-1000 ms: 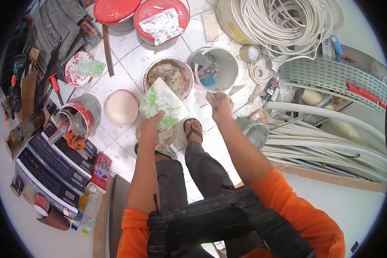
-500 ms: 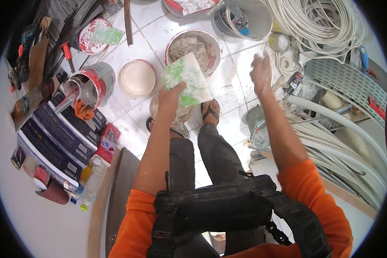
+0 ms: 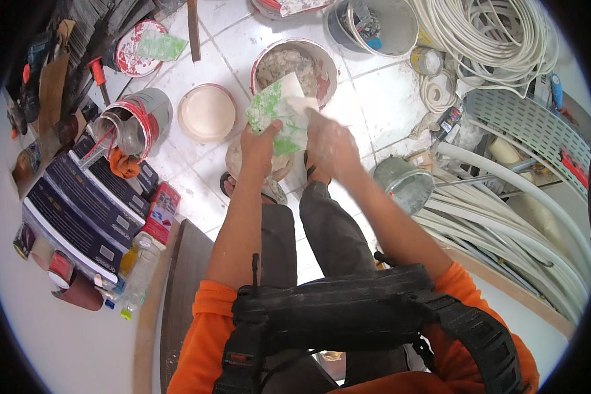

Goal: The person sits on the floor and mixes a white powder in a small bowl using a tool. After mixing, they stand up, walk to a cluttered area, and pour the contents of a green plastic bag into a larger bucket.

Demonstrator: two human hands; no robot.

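My left hand [image 3: 259, 146] is closed on the lower left edge of a thin, square green-and-white board [image 3: 284, 117] smeared with what looks like putty. Its thumb lies on the upper face. At the board's right edge is my right hand [image 3: 333, 146], smeared by motion. Its fingertips overlap the board; whether they touch or hold anything is unclear. Just beyond the board stands a bucket [image 3: 333, 73] with thick greyish-beige paste inside. Below my left hand, partly hidden, sits another round container [image 3: 238, 159] near my feet.
A round pale lid or tub [image 3: 207, 113] lies left of the paste bucket. Further left are a tilted bucket [image 3: 156, 115] and a smeared red-and-white lid [image 3: 128, 60]. To the right stand a grey bucket [image 3: 407, 187], a white cable coil [image 3: 450, 29] and bundled pale pipes [image 3: 486, 226].
My right hand has swung left and inward from the open floor to the board's right edge. My left hand still holds the board in nearly the same place.
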